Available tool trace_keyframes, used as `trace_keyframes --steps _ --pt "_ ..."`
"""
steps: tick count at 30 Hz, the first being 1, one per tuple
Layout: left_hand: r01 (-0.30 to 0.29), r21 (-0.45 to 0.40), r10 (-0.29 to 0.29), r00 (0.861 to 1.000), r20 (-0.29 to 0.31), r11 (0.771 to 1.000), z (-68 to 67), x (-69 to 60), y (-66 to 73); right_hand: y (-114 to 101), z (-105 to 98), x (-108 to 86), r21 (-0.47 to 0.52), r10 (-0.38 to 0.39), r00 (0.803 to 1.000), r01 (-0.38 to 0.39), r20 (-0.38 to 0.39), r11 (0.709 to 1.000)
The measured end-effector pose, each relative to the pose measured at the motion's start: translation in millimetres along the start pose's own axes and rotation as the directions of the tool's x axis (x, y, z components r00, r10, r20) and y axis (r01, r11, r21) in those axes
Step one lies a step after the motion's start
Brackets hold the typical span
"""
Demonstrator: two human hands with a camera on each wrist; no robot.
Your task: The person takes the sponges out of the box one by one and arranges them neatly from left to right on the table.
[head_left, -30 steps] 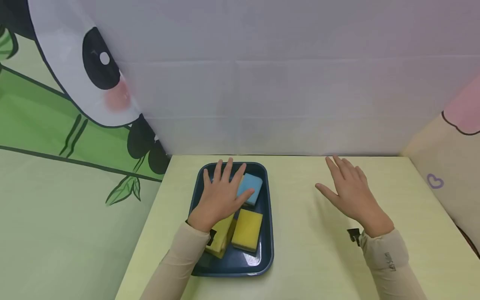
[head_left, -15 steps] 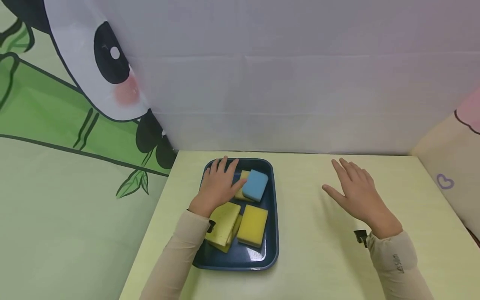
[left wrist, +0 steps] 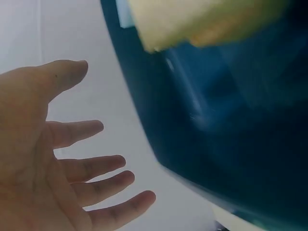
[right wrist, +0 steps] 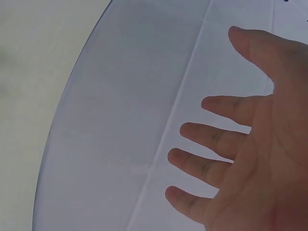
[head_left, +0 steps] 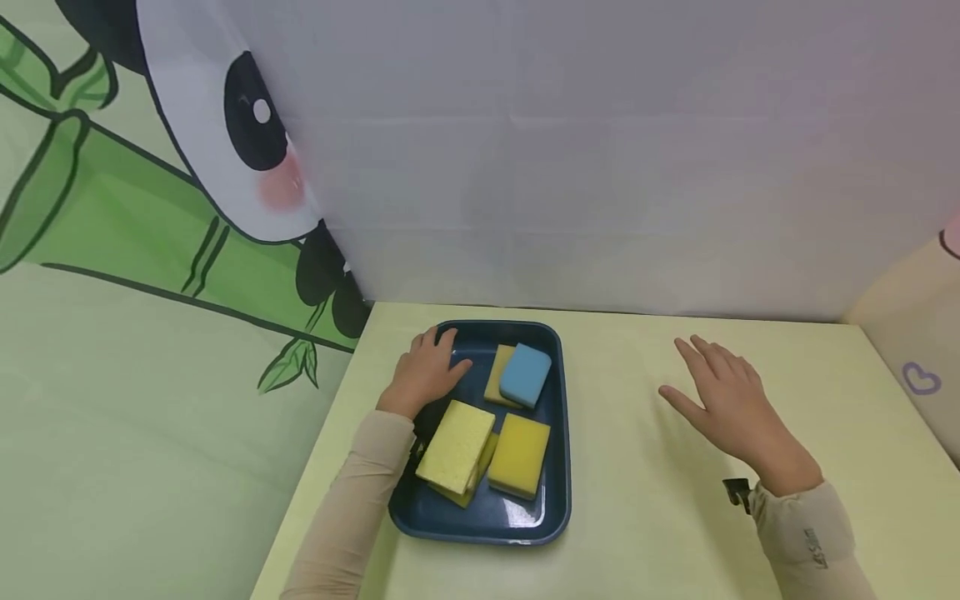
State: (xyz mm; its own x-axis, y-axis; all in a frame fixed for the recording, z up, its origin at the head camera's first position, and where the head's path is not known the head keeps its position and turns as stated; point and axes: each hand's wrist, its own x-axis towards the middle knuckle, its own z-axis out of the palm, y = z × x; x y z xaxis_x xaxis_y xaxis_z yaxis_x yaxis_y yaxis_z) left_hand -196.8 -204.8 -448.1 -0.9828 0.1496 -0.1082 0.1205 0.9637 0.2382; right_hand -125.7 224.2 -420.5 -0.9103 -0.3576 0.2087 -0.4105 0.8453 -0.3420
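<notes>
A dark blue tray (head_left: 487,525) lies on the pale table, holding several sponges. A blue sponge (head_left: 526,375) overlaps a yellow one near the tray's far end. Closer in, a pale yellow sponge (head_left: 456,446) leans on another, beside a bright yellow sponge (head_left: 520,455). My left hand (head_left: 423,373) hovers at the tray's far left side, fingers spread and holding nothing; the left wrist view shows its bare palm (left wrist: 24,154) next to the tray wall (left wrist: 139,106). Well to the right, my right hand (head_left: 738,412) hangs above the table, fingers extended, palm (right wrist: 260,173) bare.
The pale yellow table (head_left: 622,500) reaches back to a white wall covering (head_left: 585,192). A printed panda and green bamboo (head_left: 142,208) cover the left wall. A purple heart (head_left: 921,378) marks the right wall.
My left hand has drawn left from over the tray to its left side, uncovering the sponges. The camera view has shifted slightly. My right hand stays above the table, much as before.
</notes>
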Motion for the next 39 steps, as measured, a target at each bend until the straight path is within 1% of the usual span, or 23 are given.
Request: trace_keyframes --steps 3,7,13,15,20,24,28,32,36,39 --pt "0.034 -0.02 -0.033 0.999 0.029 0.999 6.6 1.3 -8.2 -1 2 -4.5 0.004 0.0 1.0 0.0 -0.005 1.0" --pt "0.059 -0.027 -0.058 0.998 0.039 0.998 11.0 4.6 -19.1 -5 2 -6.7 0.007 -0.007 1.0 0.007 -0.016 1.0" --pt "0.071 -0.017 -0.071 0.997 -0.003 0.997 14.4 10.2 -31.0 -11 4 -10.6 0.02 -0.001 1.0 0.001 -0.003 1.0" --pt "0.079 -0.018 -0.079 0.997 -0.002 0.997 14.7 10.6 -33.5 -12 6 -11.9 0.023 0.0 1.0 0.0 0.003 1.0" --pt "0.089 -0.013 -0.088 0.995 0.043 0.996 14.8 9.6 -37.2 -16 8 -14.1 0.021 0.01 1.0 -0.01 0.029 1.0" --pt "0.077 0.004 -0.077 0.996 0.035 0.997 12.3 9.2 -37.4 -20 8 -13.0 0.01 0.008 0.999 -0.008 0.039 1.0" --pt "0.068 0.009 -0.068 0.997 0.021 0.998 8.9 9.2 -36.2 -22 9 -8.8 0.016 -0.002 0.999 0.001 0.04 1.0" --pt "0.064 0.011 -0.064 0.998 0.019 0.998 9.2 9.0 -35.8 -27 11 -2.1 0.063 0.009 0.998 -0.013 0.069 0.998" --pt "0.074 0.006 -0.074 0.997 0.012 0.997 9.9 8.7 -36.3 -34 18 12.1 0.096 0.017 0.994 -0.027 0.11 0.995" --pt "0.081 0.007 -0.082 0.997 0.015 0.997 10.5 8.2 -36.8 -40 27 26.6 0.104 0.005 0.991 -0.019 0.131 0.994"
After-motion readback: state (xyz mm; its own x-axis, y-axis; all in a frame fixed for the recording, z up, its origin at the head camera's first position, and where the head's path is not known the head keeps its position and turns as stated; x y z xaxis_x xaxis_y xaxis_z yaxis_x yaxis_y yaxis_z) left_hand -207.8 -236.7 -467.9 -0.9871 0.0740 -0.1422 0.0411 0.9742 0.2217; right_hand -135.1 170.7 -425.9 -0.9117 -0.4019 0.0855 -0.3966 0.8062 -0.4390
